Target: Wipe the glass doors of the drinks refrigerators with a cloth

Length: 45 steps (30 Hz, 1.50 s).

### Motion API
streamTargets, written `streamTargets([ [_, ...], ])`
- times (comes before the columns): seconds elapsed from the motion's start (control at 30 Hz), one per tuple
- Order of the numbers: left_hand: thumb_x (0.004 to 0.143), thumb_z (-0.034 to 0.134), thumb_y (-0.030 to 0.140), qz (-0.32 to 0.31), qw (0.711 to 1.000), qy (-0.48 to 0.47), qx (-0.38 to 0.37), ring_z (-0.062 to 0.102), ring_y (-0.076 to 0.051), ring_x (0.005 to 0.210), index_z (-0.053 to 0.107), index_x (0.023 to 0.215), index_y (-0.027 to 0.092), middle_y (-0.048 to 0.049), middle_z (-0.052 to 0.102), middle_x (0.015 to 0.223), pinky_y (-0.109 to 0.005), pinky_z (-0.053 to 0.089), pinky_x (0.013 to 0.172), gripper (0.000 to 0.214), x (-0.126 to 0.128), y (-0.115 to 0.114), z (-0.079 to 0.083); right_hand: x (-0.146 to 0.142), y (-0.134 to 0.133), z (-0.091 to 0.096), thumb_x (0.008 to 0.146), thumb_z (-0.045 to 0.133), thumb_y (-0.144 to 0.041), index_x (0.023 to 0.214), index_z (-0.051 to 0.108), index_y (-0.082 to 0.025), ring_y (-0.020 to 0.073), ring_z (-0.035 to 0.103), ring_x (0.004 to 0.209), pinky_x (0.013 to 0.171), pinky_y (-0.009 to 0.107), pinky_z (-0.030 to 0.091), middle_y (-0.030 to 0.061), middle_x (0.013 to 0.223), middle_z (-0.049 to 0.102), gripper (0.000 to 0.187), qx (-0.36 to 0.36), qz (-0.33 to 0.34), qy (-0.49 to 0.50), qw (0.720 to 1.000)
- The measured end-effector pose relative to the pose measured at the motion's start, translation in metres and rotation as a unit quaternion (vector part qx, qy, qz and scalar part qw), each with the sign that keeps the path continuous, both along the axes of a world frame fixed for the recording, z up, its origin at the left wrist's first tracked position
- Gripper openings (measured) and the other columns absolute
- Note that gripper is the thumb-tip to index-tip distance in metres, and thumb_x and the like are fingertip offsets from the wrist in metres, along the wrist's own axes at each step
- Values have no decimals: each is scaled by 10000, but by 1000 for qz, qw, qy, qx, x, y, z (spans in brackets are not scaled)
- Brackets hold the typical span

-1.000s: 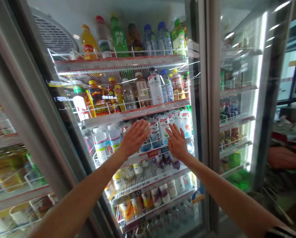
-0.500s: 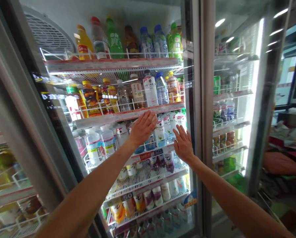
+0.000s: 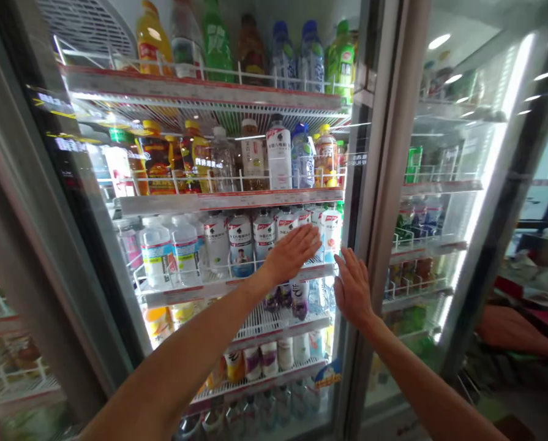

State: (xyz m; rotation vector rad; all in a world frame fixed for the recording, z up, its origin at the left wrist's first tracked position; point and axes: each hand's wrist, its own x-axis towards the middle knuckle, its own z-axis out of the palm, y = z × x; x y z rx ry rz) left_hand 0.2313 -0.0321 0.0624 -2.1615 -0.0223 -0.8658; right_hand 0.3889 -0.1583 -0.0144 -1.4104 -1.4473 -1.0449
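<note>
My left hand (image 3: pixel 294 250) reaches out flat with its fingers stretched, in front of the white-labelled bottles (image 3: pixel 241 242) on the middle shelf. It holds nothing. To its right, my right hand (image 3: pixel 352 286) is raised with fingers extended and nothing in them, by the right edge of the glass door near its metal frame (image 3: pixel 381 184). Reflections lie across the glass; whether either palm touches it I cannot tell. Behind the glass, clear bottles with blue and yellow labels (image 3: pixel 157 254) stand left of the white-labelled ones.
Above, a shelf edge (image 3: pixel 163 202) carries tea and juice bottles, and soda bottles (image 3: pixel 216 46) stand on the top shelf. Lower shelves hold purple-labelled bottles (image 3: pixel 300 299). Another lit cooler section (image 3: pixel 439 187) is at right, with a reddish seat (image 3: pixel 507 331) beyond it.
Both hands have shifted right and slightly down in the view. Against the shelves, my left hand has moved right, uncovering several white-labelled bottles. The view has also shifted, and the shelves look nearer.
</note>
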Motion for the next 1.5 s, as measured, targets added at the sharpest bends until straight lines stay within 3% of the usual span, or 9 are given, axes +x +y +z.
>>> streamTargets([
  [0.17, 869, 446, 207, -38, 989, 140, 3, 324, -221, 1327, 448, 1272, 112, -123, 413, 1396, -381, 266, 1138, 414, 7, -14, -86, -9, -2, -32, 868, 361, -149, 1419, 252, -249, 227, 310, 1344, 1059, 481, 319, 104, 1429, 374, 570, -11, 66, 7, 998],
  [0.4, 935, 265, 176, 10, 999, 4, -41, 134, -222, 1371, 392, 1318, 152, -74, 317, 1460, -389, 220, 1146, 405, 19, -16, -50, -12, -4, -49, 874, 359, -153, 1415, 271, -273, 246, 331, 1331, 1049, 520, 338, 87, 1438, 360, 561, 42, 70, 52, 995],
  [0.63, 899, 381, 185, -21, 1000, 17, -13, 296, -206, 1340, 389, 1320, 87, -120, 372, 1420, -362, 274, 1129, 433, 15, -17, -124, -31, 1, -94, 887, 335, -157, 1418, 266, -259, 200, 424, 1273, 1009, 422, 439, 81, 1397, 423, 545, 1, 96, 114, 989],
  [0.8, 904, 347, 193, 57, 992, -102, -46, 238, -256, 1362, 337, 1344, 30, -170, 309, 1441, -440, 255, 1119, 469, 12, -24, -138, -66, 35, -116, 908, 298, -214, 1449, 141, -256, 221, 234, 1376, 1055, 488, 355, 79, 1512, 188, 565, 19, 94, 136, 986],
  [0.93, 874, 432, 330, 49, 990, -130, -29, 174, -240, 1385, 344, 1357, 77, -119, 307, 1454, -414, 151, 1160, 552, -39, -27, -168, -64, 59, -108, 900, 362, -311, 1435, 223, -253, 304, 237, 1366, 1042, 621, 245, 118, 1496, 219, 555, 58, -3, 110, 992],
  [1.13, 859, 497, 337, 123, 945, -296, -64, 180, -218, 1385, 167, 1441, 190, -80, 237, 1483, -445, 134, 1154, 685, -170, -1, -221, 10, 71, -100, 892, 391, -259, 1337, 442, -227, 344, 306, 1327, 1042, 617, 238, 135, 1430, 359, 449, 225, -70, 80, 968],
  [1.23, 873, 468, 352, 152, 935, -317, -37, 170, -223, 1385, 128, 1447, 211, -73, 198, 1495, -463, 126, 1149, 681, -198, 13, -231, -40, 91, -115, 906, 347, -243, 1398, 331, -235, 337, 263, 1347, 1025, 633, 275, 116, 1453, 318, 492, 295, -20, 100, 950],
  [1.37, 873, 458, 367, 158, 934, -320, 14, 204, -226, 1379, 127, 1448, 213, -83, 242, 1486, -447, 176, 1138, 681, -206, 24, -243, -138, 111, -154, 881, 421, -295, 1434, 213, -242, 262, 149, 1395, 1106, 531, 261, 47, 1474, 292, 593, 151, 84, -123, 977],
  [1.5, 889, 399, 411, 196, 909, -369, 5, 203, -241, 1380, 158, 1440, 235, -81, 234, 1492, -483, 200, 1120, 626, -237, 32, -274, -75, 97, -158, 911, 358, -317, 1394, 287, -317, 286, 297, 1337, 1053, 557, 308, 41, 1440, 356, 489, 260, 41, -111, 958],
])
